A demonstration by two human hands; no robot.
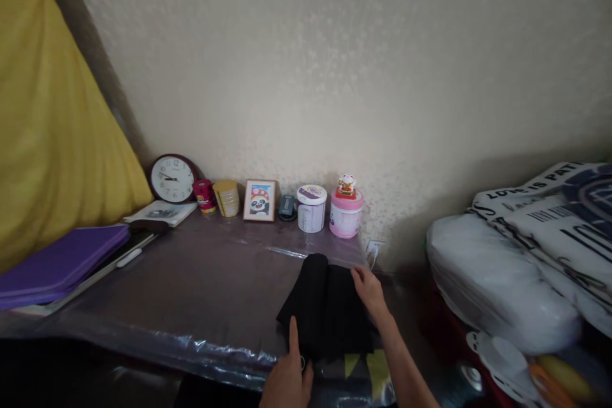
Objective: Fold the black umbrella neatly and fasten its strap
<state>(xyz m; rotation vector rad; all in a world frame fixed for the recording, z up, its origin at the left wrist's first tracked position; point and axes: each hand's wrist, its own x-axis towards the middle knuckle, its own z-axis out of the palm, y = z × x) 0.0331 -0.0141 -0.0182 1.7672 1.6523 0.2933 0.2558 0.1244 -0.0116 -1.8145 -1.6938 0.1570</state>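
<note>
A folded piece of black cloth lies near the right end of the table, with a raised fold running down its middle. My right hand pinches its far right corner between thumb and fingers. At the cloth's near left edge is my left hand, its index finger stretched forward along the fabric and the thumb apart from it. A small round ring-like shape shows between that finger and thumb. The lower part of my left hand is cut off by the frame.
Along the wall stand a clock, a red can, a framed panda picture, a white tub and a pink tub topped by a cat figurine. Purple folders lie left. Right of the table are white bundles.
</note>
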